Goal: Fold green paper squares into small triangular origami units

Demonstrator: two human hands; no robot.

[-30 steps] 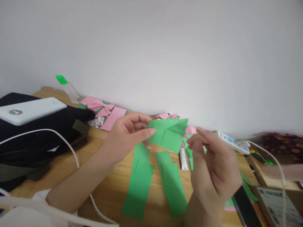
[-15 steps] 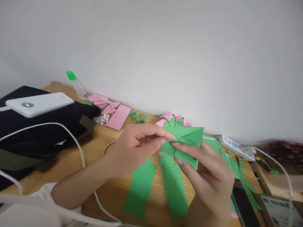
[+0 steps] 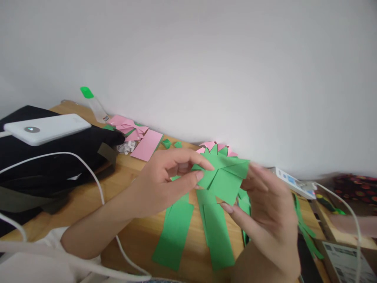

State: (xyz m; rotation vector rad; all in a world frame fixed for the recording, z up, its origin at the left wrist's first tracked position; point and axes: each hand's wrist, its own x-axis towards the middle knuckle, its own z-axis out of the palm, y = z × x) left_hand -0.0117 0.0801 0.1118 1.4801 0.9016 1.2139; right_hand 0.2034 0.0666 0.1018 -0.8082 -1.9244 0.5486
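Observation:
My left hand (image 3: 172,177) pinches the left part of a folded green paper (image 3: 225,179) between thumb and forefinger, above the wooden table. A slanting fold crosses the paper's upper right. My right hand (image 3: 266,214) is at the paper's right side, with thumb and fingers spread apart. Its thumb tip lies close to the lower edge; whether the fingers behind the right edge touch the paper, I cannot tell. Below, green paper strips (image 3: 173,236) and more green strips (image 3: 219,236) lie on the table. Pink and green folded paper (image 3: 218,148) shows beyond the held piece.
At left, a white power bank (image 3: 48,127) rests on a black bag (image 3: 59,165), with white cables about. A glue bottle (image 3: 96,106) and pink paper (image 3: 147,145) lie by the wall. At right are a power strip (image 3: 294,184), green offcuts (image 3: 306,228) and a carton (image 3: 343,261).
My right hand has loosened its pinch, spread its fingers and moved right. The green paper has turned a little and its lower flap lies more open. My left hand keeps its pinch.

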